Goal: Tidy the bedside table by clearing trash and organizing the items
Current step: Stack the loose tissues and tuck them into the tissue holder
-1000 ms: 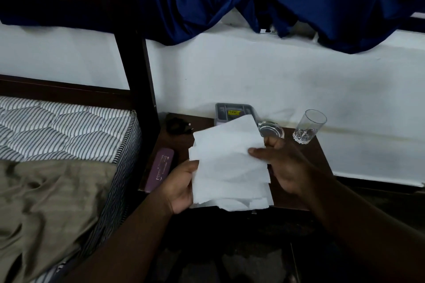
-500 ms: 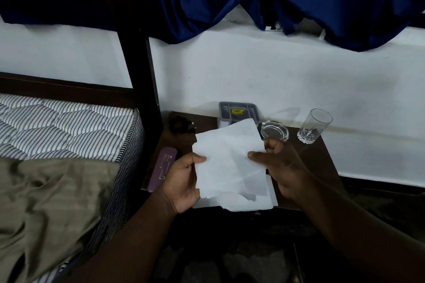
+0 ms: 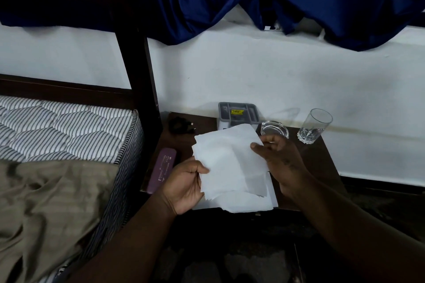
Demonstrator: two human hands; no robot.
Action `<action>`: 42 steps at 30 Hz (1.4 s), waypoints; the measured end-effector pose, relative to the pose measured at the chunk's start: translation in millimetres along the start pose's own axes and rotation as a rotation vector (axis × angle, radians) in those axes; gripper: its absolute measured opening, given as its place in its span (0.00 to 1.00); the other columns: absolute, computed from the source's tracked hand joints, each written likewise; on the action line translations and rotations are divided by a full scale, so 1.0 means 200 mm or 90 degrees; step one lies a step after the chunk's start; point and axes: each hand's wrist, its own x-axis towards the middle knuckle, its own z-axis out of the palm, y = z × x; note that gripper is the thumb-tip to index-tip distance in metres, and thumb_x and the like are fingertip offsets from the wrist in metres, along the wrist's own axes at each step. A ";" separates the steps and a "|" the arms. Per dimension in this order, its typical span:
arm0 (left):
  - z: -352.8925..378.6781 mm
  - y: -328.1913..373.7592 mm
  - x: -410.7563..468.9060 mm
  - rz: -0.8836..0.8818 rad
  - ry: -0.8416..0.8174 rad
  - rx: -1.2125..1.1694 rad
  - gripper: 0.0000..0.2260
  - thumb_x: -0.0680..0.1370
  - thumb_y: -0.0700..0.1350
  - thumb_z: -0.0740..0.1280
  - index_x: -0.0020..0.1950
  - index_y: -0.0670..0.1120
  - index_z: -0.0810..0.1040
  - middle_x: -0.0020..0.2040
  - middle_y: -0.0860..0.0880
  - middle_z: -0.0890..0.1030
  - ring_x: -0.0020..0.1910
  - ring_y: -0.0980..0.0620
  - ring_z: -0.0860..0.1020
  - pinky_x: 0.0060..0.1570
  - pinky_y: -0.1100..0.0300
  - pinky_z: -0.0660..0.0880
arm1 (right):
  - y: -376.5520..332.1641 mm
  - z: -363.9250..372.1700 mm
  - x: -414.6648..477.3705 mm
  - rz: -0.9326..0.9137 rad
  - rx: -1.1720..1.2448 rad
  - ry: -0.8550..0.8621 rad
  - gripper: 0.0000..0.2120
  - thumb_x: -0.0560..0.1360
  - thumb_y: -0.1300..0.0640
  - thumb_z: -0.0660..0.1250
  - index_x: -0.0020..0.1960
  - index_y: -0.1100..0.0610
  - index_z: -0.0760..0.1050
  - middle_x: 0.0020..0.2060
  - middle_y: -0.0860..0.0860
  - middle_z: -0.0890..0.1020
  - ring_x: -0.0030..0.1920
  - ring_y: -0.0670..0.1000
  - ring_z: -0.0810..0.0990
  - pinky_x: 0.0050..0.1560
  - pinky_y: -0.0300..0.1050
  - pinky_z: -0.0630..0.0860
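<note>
Currently | left hand (image 3: 186, 187), right hand (image 3: 281, 161) pinch tissues (image 3: 230, 163) | glass (image 3: 314, 126) 1 | ashtray (image 3: 274, 130) 1

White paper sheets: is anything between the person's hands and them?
Nothing visible does. The left hand grips the white paper sheets at their left edge and the right hand pinches their right edge. The glass ashtray and the drinking glass stand behind, on the bedside table. No bin is in view.
</note>
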 end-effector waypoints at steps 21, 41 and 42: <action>0.05 -0.01 -0.01 0.035 0.077 0.003 0.23 0.76 0.28 0.52 0.65 0.38 0.78 0.60 0.38 0.84 0.52 0.42 0.86 0.47 0.50 0.84 | -0.10 0.03 -0.10 0.207 0.289 0.098 0.05 0.78 0.64 0.70 0.53 0.59 0.77 0.44 0.54 0.84 0.41 0.48 0.82 0.28 0.36 0.77; 0.01 0.00 0.00 0.003 0.022 0.000 0.19 0.77 0.44 0.59 0.62 0.41 0.83 0.57 0.42 0.85 0.53 0.42 0.84 0.55 0.49 0.80 | 0.08 0.01 -0.11 0.313 0.294 -0.216 0.19 0.76 0.58 0.67 0.66 0.59 0.80 0.63 0.60 0.82 0.64 0.62 0.81 0.68 0.61 0.75; 0.00 0.01 0.00 0.000 0.030 -0.003 0.22 0.80 0.50 0.58 0.65 0.41 0.82 0.61 0.41 0.84 0.57 0.42 0.83 0.60 0.48 0.78 | 0.08 0.00 -0.10 0.284 0.275 -0.213 0.19 0.75 0.60 0.67 0.66 0.60 0.80 0.63 0.61 0.82 0.64 0.64 0.81 0.66 0.63 0.75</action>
